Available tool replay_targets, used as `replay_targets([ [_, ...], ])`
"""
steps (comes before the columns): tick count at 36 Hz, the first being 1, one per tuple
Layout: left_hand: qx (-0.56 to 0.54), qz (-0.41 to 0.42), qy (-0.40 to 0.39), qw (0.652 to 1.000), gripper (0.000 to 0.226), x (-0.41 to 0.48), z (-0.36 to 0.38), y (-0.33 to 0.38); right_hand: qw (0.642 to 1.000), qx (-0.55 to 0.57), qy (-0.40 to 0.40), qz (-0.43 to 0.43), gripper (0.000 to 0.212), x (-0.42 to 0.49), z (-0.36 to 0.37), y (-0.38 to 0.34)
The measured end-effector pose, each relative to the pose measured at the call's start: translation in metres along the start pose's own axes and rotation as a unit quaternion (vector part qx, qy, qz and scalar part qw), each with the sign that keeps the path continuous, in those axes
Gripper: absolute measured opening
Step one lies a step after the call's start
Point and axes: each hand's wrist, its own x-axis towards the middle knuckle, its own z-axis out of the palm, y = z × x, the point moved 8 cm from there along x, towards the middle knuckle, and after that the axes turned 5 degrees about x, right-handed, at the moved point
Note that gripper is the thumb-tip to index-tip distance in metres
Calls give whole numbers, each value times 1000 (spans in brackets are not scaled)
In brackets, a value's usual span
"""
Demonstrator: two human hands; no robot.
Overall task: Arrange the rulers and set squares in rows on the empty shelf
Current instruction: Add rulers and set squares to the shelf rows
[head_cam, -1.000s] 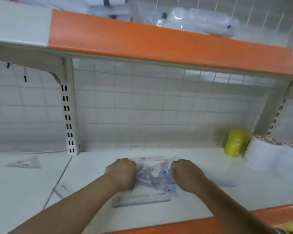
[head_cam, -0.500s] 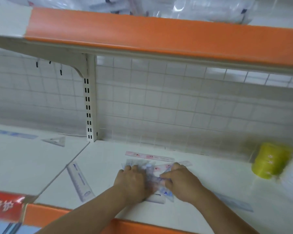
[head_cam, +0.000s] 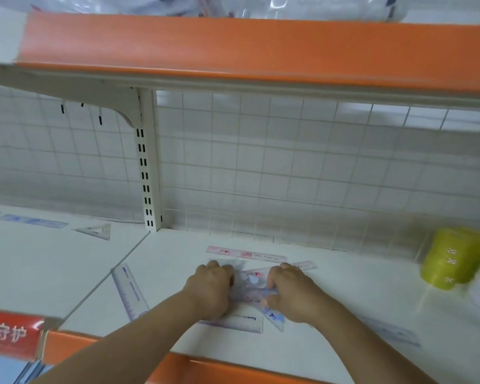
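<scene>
Clear plastic set squares lie bunched on the white shelf, left hand and right hand both gripping them

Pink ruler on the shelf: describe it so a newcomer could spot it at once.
On the white shelf, right of the slotted upright, look along the foot of the wire grid. The pink ruler lies flat there, parallel to the grid, just beyond the left hand and right hand. Unlike the set squares they grip, it lies rearmost and untouched.
</scene>
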Motion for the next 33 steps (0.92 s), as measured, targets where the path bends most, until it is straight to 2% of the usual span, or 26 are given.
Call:
replay_targets([
  [4, -22, -4, 2, 1000, 33, 0, -3, -1, 999, -31, 15, -1, 21, -2, -5, -1],
  [8, -49, -4, 11, 999, 27, -1, -7, -5, 1000, 5, -3, -11, 43, -5, 0, 4],
  [10, -63, -8, 7, 998, 35, -1, -7, -7, 999, 14, -27, -15, 50, -5, 4, 5],
  [12, -78, -12, 6, 997, 40, -1, -5, -8, 999, 8, -51, -12, 48, -4, 7, 4],
  [16, -95, -11, 11, 995, 37, -2, -4, -8, 998, -4, -56, -18, 37, -4, 7, 0],
  [23, -50, -19, 29, 998, 34, -4, -11, -11, 999, -19, -43, -17, 43, -8, -1, -4],
  [25, -40, -23, 39, 998, 36, -5, -14, -13, 999, -35, -24, -20, 39, -9, -6, -4],
  [28, -45, -22, 51, 997, 41, -7, -18, -15, 998, -65, 16, -20, 15, -11, -15, -5],
  [33, -56, -33, 92, 994, 30, -10, -25, -24, 993, -98, 70, -5, 7, -15, -27, -4],
])
